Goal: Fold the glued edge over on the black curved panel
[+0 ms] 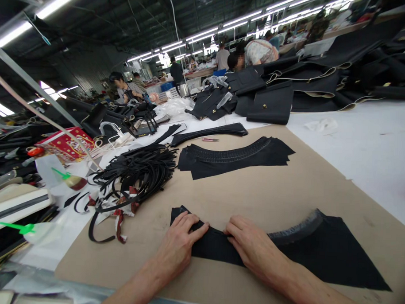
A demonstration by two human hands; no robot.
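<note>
A long curved black leather-like piece (pixel 321 258) lies on the brown board in front of me, with a shiny grey strip, seemingly glue, along its inner curved edge. My left hand (pixel 182 238) holds down its left end, fingers bent over the upper edge and thumb pointing right. A short gap away, my right hand (pixel 249 242) curls its fingers on the same edge, which looks turned over there. Its fingertips are partly hidden. Behind them sits a stack of similar black curved pieces (pixel 235 155) with grey bands.
A tangle of black strips (pixel 138 172) lies left on the brown board (pixel 321 174). Small red-handled snips (pixel 210 140) rest behind the stack. Green-tipped bottles (pixel 70 179) and a red patterned box (pixel 66 145) stand left. Black bag parts (pixel 270 103) are piled behind; people work farther back.
</note>
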